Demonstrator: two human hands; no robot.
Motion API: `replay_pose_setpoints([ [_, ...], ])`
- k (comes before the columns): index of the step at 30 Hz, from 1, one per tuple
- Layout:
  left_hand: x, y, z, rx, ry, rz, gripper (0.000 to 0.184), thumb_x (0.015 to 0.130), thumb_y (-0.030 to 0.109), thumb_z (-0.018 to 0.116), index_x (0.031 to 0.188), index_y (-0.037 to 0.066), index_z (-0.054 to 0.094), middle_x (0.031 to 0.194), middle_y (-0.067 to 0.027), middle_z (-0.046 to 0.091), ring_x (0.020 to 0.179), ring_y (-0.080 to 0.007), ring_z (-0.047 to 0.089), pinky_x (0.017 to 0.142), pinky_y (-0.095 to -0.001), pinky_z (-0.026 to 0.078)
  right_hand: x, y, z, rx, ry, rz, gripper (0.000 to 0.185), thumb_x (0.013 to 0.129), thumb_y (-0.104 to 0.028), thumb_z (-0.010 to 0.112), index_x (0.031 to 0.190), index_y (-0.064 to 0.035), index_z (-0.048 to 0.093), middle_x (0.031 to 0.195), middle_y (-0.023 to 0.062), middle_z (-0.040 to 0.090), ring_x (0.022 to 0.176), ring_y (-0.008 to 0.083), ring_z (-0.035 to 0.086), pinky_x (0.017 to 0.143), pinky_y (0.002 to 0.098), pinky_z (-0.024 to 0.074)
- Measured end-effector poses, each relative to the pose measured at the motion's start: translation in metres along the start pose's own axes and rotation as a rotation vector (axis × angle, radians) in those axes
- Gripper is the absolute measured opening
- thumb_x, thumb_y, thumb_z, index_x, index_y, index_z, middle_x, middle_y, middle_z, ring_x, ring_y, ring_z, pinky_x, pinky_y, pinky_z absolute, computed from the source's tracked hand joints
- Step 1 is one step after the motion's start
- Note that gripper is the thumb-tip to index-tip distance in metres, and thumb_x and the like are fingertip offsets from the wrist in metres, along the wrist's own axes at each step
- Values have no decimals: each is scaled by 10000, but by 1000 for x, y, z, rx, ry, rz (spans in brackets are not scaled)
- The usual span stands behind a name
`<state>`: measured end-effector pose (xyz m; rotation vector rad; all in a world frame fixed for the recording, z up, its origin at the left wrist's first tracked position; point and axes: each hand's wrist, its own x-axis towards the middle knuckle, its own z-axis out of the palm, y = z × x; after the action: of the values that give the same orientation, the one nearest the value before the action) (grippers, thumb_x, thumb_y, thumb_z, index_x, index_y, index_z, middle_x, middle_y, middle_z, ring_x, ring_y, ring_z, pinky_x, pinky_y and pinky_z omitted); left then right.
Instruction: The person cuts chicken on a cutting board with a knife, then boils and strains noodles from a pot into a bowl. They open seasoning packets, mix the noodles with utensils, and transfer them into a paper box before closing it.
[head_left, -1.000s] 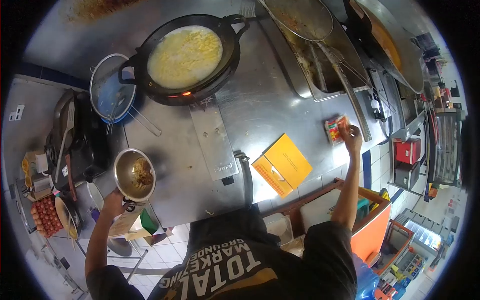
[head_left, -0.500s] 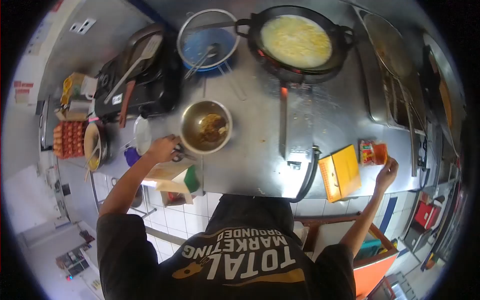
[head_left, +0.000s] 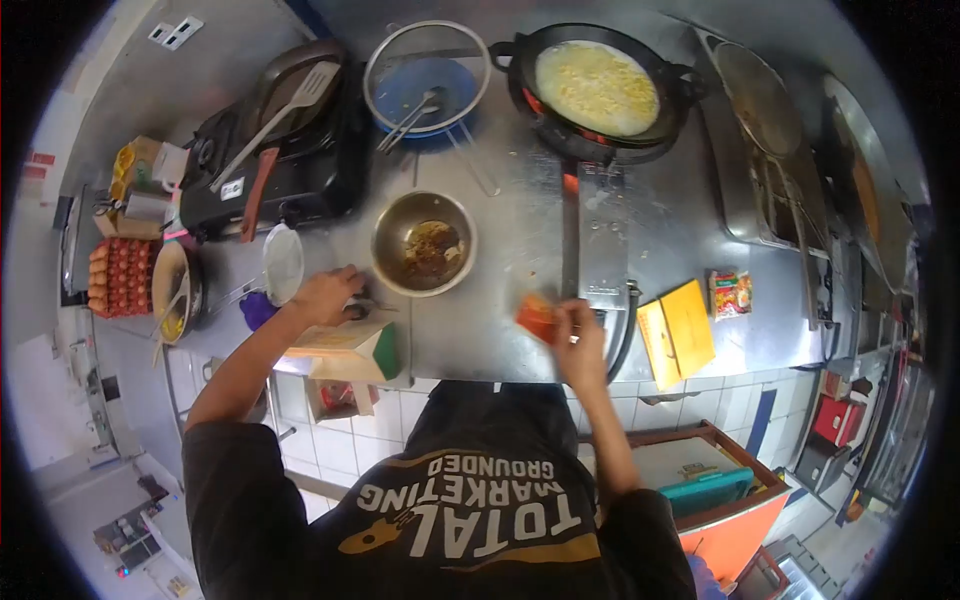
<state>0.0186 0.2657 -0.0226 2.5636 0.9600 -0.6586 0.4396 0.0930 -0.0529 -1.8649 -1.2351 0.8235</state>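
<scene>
My right hand [head_left: 580, 335] pinches a red-orange sachet [head_left: 538, 318] over the steel counter, in front of the burner. My left hand [head_left: 332, 297] is closed around the handles of dark scissors [head_left: 358, 309], partly hidden by the fingers, with the blades pointing right. Just beyond the left hand stands a steel bowl [head_left: 383, 272] with brown and yellowish seasonings [head_left: 435, 250] in its bottom. Another red and yellow seasoning packet [head_left: 730, 295] lies on the counter at the right, beside a yellow folded card [head_left: 680, 335].
A wok [head_left: 680, 95] of pale, yellowish bubbling food sits on the lit burner. A strainer [head_left: 478, 95] with tongs rests over a blue bowl. At left are a black stove [head_left: 345, 185], a white sieve [head_left: 284, 265], egg trays [head_left: 125, 278] and a cardboard box [head_left: 345, 350].
My right hand has carried the red-orange sachet leftward from beside the other packet, which stays on the counter. My left hand remains by the bowl with the scissors.
</scene>
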Motion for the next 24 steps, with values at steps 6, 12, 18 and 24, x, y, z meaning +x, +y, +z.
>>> replay_pose_setpoints([
  [6,2,1,10,103,51,8,368,743,235,777,1007,9,654,1127,-158,552,1036,-338,632,870,-448,549,32,19,-74,-386,450,-61,138,947,-104,634,1035,-7,678,837,172,692,717,293,673,647,388,523],
  [12,7,-4,12,111,11,-130,285,731,198,742,934,9,676,1064,-172,571,924,-357,664,849,-458,554,98,269,-280,-609,770,275,413,902,-339,646,1070,36,689,843,234,714,777,387,709,721,428,556],
  [18,0,-22,-4,-36,-44,-177,267,727,179,709,932,11,677,989,-210,657,943,-375,670,841,-475,555,113,274,-330,22,313,536,357,918,-354,683,870,-1,709,627,39,590,422,108,464,381,289,323],
  [24,10,-21,14,16,-26,-267,264,708,238,692,892,48,689,956,-212,684,914,-394,675,829,-494,546,110,271,-325,178,368,560,286,955,-278,643,1010,2,654,792,75,646,610,129,594,481,252,467],
])
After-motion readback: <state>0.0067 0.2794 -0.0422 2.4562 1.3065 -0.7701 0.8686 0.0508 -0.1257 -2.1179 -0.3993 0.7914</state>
